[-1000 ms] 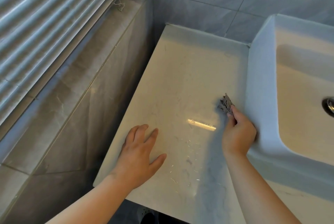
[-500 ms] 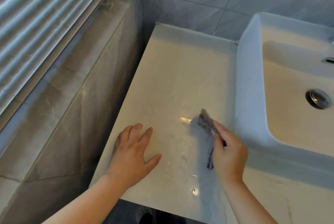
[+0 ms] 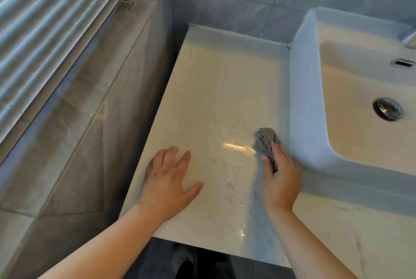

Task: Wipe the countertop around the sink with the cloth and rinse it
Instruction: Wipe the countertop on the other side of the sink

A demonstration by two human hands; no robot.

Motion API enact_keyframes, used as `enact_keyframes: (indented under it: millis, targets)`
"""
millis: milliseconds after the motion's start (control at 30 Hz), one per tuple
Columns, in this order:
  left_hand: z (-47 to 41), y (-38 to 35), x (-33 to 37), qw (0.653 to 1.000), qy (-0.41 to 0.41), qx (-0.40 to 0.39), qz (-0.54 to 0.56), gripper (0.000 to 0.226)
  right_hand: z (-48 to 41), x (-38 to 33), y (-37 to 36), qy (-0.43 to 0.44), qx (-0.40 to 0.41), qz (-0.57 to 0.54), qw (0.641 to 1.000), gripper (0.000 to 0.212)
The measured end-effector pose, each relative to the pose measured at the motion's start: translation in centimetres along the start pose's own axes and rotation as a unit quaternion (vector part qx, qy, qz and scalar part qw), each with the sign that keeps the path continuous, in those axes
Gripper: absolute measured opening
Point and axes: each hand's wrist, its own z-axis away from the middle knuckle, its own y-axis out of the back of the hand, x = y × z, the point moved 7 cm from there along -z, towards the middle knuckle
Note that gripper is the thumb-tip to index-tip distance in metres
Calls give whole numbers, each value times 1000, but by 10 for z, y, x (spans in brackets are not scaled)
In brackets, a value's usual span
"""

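The countertop (image 3: 213, 98) carries the sink (image 3: 301, 103) at its right. The left hand (image 3: 168, 179) lies flat with straight fingers on the surface; on a wet part it can slip. The right hand (image 3: 281, 179) grasps the crumpled cloth (image 3: 264, 141), pressed on the countertop just beside the sink wall. Bunched so small, I think it can miss the corner and leave the water drops (image 3: 234, 166).
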Motion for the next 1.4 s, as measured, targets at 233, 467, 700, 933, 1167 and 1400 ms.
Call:
enact_keyframes:
  millis: [233, 467, 700, 933, 1167, 1400]
  targets:
    - [0, -4, 0, 1000, -2, 17, -23, 86, 29, -18, -5, 41, -65, -21, 997, 40]
    - [0, -3, 2, 999, -11, 3, -37, 84, 27, -10, 29, -105, -70, -210, 970, 29]
    - [1, -4, 8, 999, 0, -2, -37, 79, 35, 22, 57, -21, 23, 56, 998, 29]
    - [-4, -6, 11, 999, 13, 10, -35, 97, 41, 20, 29, -25, 29, 79, 996, 27]
    - [0, -9, 10, 999, 31, 4, -19, 80, 47, -20, 1, 21, -46, -23, 998, 29]
    - [58, -10, 31, 996, -3, 58, 72, 81, 42, -9, 40, -40, -104, -195, 975, 31]
